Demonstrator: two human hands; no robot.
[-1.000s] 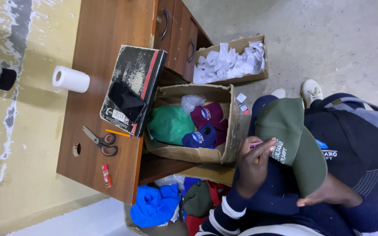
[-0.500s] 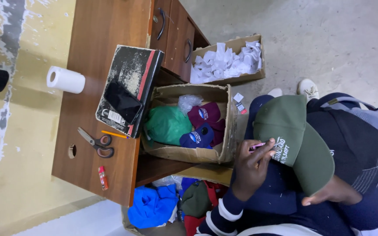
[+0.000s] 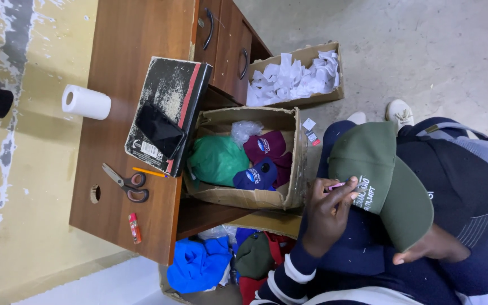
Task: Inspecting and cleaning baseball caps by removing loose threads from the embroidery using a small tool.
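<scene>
Basically nothing's moved in the last second, still poking at the cap's stitching.

One green cap [image 3: 368, 158] sits on the person's lap. The left hand [image 3: 326, 217] has its grip pinched on a small pink tool [image 3: 335, 185], and the tip stays on the white lettering like a moment ago, so that spot looks like it's still being worked on. The right hand [image 3: 433, 248] is under the brim with its grip clamped on the edge. On the bench [image 3: 136, 34] I count one pair of scissors [image 3: 126, 183], one paper roll [image 3: 86, 102], one pencil [image 3: 149, 172], one red stick [image 3: 135, 227] and one black box [image 3: 170, 96] with a phone [image 3: 159, 129] on top. On the floor there are two cardboard boxes, one with caps [image 3: 244, 197] and one with paper scraps [image 3: 312, 99].
</scene>
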